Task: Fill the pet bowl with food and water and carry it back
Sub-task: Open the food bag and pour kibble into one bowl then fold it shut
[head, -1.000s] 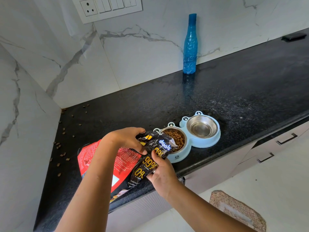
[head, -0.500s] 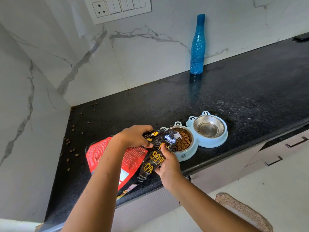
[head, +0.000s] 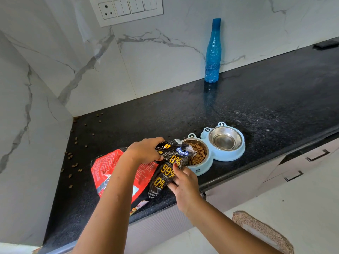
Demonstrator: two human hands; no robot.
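Note:
A light blue double pet bowl (head: 236, 153) stands near the front edge of the black counter (head: 256, 107). Its left steel cup (head: 199, 153) holds brown kibble; its right steel cup (head: 225, 138) looks empty. A red and black pet food bag (head: 113, 167) lies on the counter left of the bowl, its folded black top at the left cup's rim. My left hand (head: 146, 150) grips that top from above. My right hand (head: 183, 182) holds the bag's black side from below. A blue water bottle (head: 212, 52) stands upright against the back wall.
Loose kibble (head: 73, 162) is scattered over the counter's left corner by the marble walls. A switch panel (head: 128, 8) is on the wall above. Drawers with handles (head: 317, 154) sit under the counter at right, a mat (head: 262, 233) lies on the floor, and a dark object (head: 326, 44) rests far right.
Both hands keep hold of the bag's top beside the left cup, with little movement. The view has shifted slightly, so everything sits further right in frame.

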